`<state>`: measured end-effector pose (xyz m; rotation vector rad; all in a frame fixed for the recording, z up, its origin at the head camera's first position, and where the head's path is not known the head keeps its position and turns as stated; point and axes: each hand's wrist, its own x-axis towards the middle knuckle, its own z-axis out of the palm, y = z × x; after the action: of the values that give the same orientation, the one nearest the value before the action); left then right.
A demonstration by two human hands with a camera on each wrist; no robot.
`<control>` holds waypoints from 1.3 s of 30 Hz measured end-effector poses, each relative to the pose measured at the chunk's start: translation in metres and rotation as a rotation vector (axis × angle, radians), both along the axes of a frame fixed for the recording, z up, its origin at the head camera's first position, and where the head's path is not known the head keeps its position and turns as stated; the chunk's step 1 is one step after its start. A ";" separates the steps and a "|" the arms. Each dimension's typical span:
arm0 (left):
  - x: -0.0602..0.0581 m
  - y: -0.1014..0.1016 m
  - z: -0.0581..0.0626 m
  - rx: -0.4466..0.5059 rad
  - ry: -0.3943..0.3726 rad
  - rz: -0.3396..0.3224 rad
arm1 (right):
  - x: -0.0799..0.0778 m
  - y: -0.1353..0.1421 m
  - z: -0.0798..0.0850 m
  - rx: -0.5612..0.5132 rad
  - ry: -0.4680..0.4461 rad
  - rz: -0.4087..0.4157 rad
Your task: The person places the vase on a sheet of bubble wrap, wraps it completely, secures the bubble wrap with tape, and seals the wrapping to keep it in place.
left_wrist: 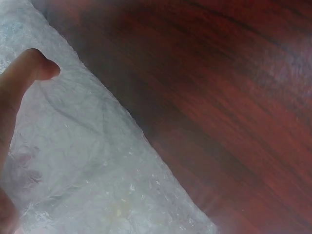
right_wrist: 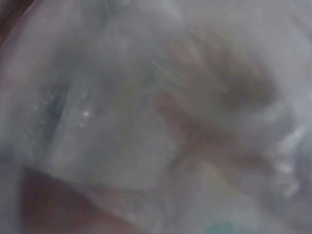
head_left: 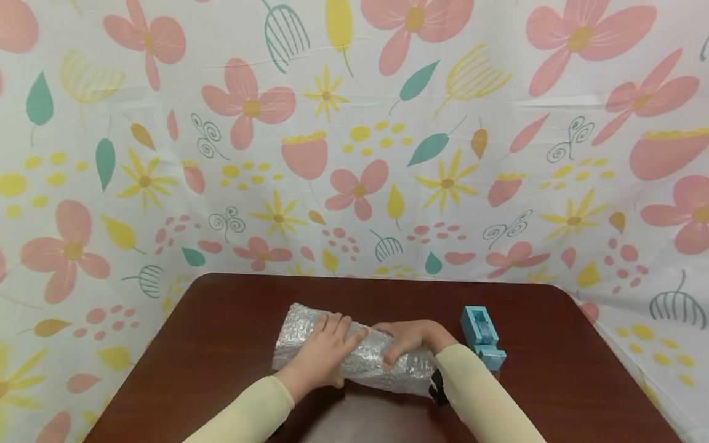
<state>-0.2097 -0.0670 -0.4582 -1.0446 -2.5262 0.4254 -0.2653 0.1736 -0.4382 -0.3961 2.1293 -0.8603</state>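
A long bundle of clear bubble wrap [head_left: 360, 366] lies slanted across the brown table, its left end farther back. My left hand [head_left: 325, 351] holds it left of the middle, fingers spread over the top and thumb low on the near side. In the left wrist view one digit [left_wrist: 36, 66] presses into the bubble wrap [left_wrist: 92, 146], and faint pinkish patches show through it. Toward the right end, my right hand [head_left: 410, 338] grips the bundle, thumb across the front and other fingers hidden behind. The right wrist view is blurred by close plastic [right_wrist: 112, 126].
A light blue tape dispenser [head_left: 474, 332] with a roll of tape in it stands right of the bundle, close to my right sleeve [head_left: 482, 394]. The dark wooden table [head_left: 221, 332] has rounded back corners. A flower-print cloth [head_left: 354, 154] hangs behind it and around the sides.
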 end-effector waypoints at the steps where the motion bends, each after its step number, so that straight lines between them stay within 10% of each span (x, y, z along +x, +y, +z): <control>1: 0.000 0.000 0.001 0.001 -0.007 -0.001 | 0.000 0.000 0.000 -0.003 -0.007 -0.006; 30: -0.010 0.004 0.015 -0.092 -0.107 0.028 | -0.018 0.000 -0.003 -0.018 -0.130 0.049; 39: -0.019 0.010 0.017 -0.061 -0.165 0.030 | -0.005 0.003 0.018 0.157 0.209 -0.002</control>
<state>-0.2282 -0.0569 -0.4408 -1.1071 -2.6922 0.4445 -0.2704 0.1766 -0.4206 -0.4174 2.3716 -0.6707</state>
